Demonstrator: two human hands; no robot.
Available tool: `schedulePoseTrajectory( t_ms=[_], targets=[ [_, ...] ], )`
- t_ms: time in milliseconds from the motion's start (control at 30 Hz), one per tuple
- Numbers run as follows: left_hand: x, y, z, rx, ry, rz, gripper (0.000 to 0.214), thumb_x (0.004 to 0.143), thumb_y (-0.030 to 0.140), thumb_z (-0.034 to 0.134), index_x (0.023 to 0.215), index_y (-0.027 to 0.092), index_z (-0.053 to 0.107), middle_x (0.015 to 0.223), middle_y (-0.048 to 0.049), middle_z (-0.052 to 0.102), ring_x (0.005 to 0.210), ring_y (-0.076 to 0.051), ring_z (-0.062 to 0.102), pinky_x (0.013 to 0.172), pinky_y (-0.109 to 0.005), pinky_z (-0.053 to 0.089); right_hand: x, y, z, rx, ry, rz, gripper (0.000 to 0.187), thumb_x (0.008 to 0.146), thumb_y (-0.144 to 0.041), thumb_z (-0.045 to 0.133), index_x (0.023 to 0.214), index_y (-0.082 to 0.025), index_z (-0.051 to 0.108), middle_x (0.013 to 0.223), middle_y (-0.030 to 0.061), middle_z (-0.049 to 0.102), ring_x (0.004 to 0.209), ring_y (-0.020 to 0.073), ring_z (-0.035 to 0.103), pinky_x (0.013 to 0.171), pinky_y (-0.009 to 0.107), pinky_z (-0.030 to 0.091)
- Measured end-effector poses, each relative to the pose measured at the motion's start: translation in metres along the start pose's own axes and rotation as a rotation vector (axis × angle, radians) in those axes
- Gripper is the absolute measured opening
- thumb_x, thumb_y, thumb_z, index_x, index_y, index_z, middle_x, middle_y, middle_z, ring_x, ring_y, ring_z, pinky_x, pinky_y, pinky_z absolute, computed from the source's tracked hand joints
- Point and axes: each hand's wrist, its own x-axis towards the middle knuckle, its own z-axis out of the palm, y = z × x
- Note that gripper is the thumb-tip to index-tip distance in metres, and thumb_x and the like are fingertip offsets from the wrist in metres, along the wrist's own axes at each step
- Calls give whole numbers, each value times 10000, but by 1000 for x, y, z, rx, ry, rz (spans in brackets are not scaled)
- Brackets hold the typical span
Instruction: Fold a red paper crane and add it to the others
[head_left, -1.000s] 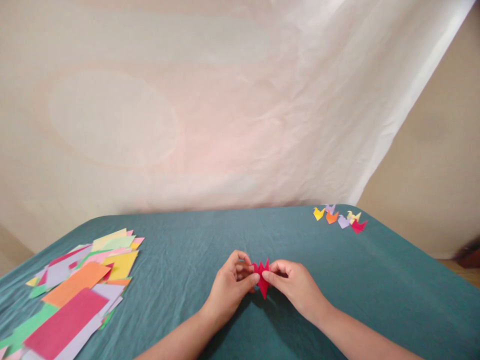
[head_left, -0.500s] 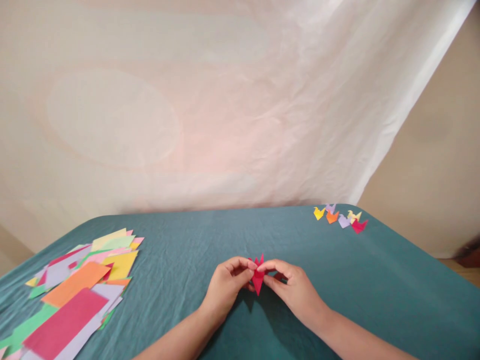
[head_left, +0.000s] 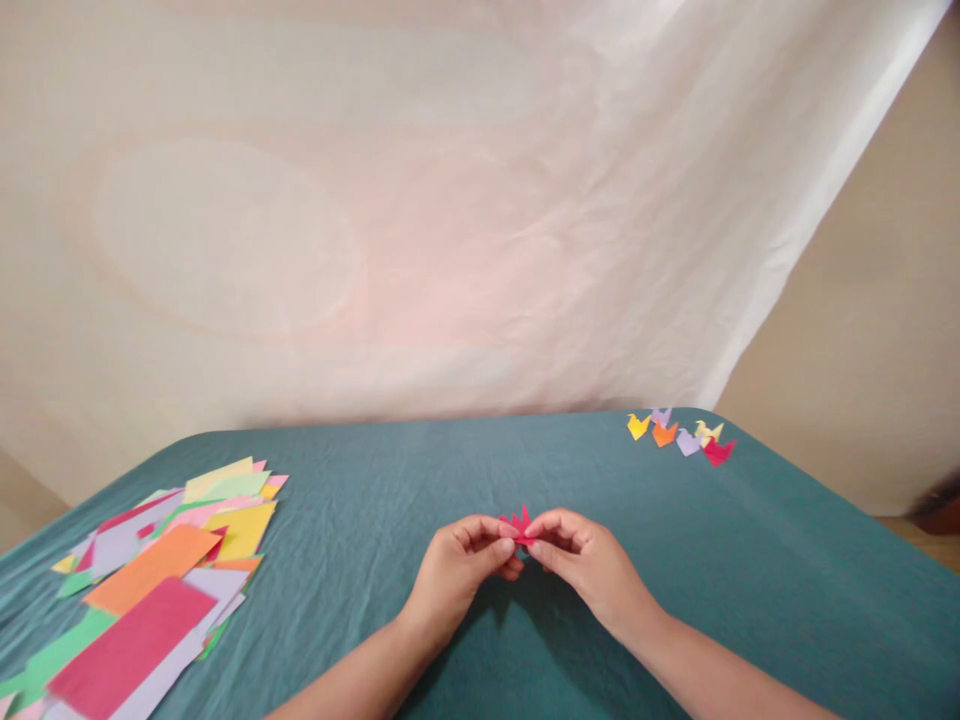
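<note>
A small red folded origami paper (head_left: pixel 520 524) is held between both hands, just above the table. Short points of it stick up between the fingertips; the rest is partly hidden behind them. My left hand (head_left: pixel 465 565) pinches its left side between thumb and fingers. On its right side, my right hand (head_left: pixel 589 560) grips it the same way, thumb in front. The two thumb tips are close together over the lower edge of the paper.
Loose coloured paper sheets, among them a red one (head_left: pixel 135 650) and an orange one (head_left: pixel 154 568), lie heaped at the left. Several small paper birds, one of them orange (head_left: pixel 664 434), stand at the far right of the green-clothed table (head_left: pixel 360 560). A pale curtain (head_left: pixel 450 220) hangs behind.
The red paper's long downward point no longer shows; its lower part is now folded up between the fingers. My right thumb has come in against the paper.
</note>
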Motion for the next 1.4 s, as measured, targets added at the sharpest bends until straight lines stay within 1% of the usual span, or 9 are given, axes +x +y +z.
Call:
schedulePoseTrajectory(
  t_ms=[133, 267, 467, 633, 767, 933, 1133, 1400],
  targets=[
    [0, 0, -1, -31, 0, -16, 292, 688, 348, 772, 811, 107, 662, 666, -53, 702, 608, -153, 638, 649, -266, 504, 0, 0, 0, 16, -5, 53, 195, 806, -359, 657, 871, -175, 672, 777, 17, 670, 660, 134, 563, 623, 241, 437],
    [1, -1, -2, -26, 5, -10, 280, 695, 332, 769, 801, 102, 651, 669, -56, 704, 609, -149, 638, 653, -262, 507, 1, -2, 1, 27, -18, 56, 250, 833, -399, 622, 899, -167, 685, 819, 37, 683, 674, 140, 560, 625, 249, 443],
    [1, -2, 0, 16, 47, -4, 288, 714, 373, 746, 765, 115, 629, 633, -50, 697, 579, -146, 635, 623, -255, 506, 0, -3, 2, 50, 5, 66, 235, 820, -398, 642, 846, -164, 652, 757, 17, 674, 634, 126, 564, 599, 233, 438],
    [0, -2, 1, 33, 59, -10, 326, 682, 414, 759, 748, 124, 626, 629, -46, 693, 575, -151, 640, 614, -259, 508, -1, -6, 3, 52, 2, 73, 249, 832, -408, 626, 811, -160, 632, 753, 22, 679, 630, 125, 577, 588, 226, 434],
    [2, -5, 0, 52, 66, 0, 303, 697, 390, 750, 751, 125, 612, 624, -46, 692, 564, -145, 631, 612, -260, 510, -2, -8, 2, 38, -5, 71, 260, 843, -416, 610, 803, -160, 630, 743, 18, 676, 621, 119, 570, 588, 222, 430],
    [3, -8, 0, 75, 60, 0, 263, 734, 353, 722, 764, 124, 596, 614, -46, 691, 561, -145, 631, 610, -260, 510, -2, -4, 2, 12, 5, 67, 249, 839, -407, 615, 787, -163, 622, 712, 8, 663, 609, 116, 556, 581, 219, 423],
    [2, -7, 2, 95, 77, -7, 234, 742, 329, 710, 744, 136, 579, 608, -41, 691, 562, -144, 628, 604, -256, 507, -1, -3, 3, 16, 17, 92, 233, 828, -388, 624, 773, -162, 610, 711, 13, 667, 598, 115, 555, 567, 218, 422],
    [1, -6, 3, 158, 89, 30, 208, 758, 318, 688, 738, 142, 578, 599, -28, 683, 543, -138, 617, 583, -243, 496, -1, -3, 4, 7, 33, 101, 243, 824, -401, 622, 781, -164, 601, 715, 19, 679, 591, 119, 567, 553, 220, 426]
  ],
)
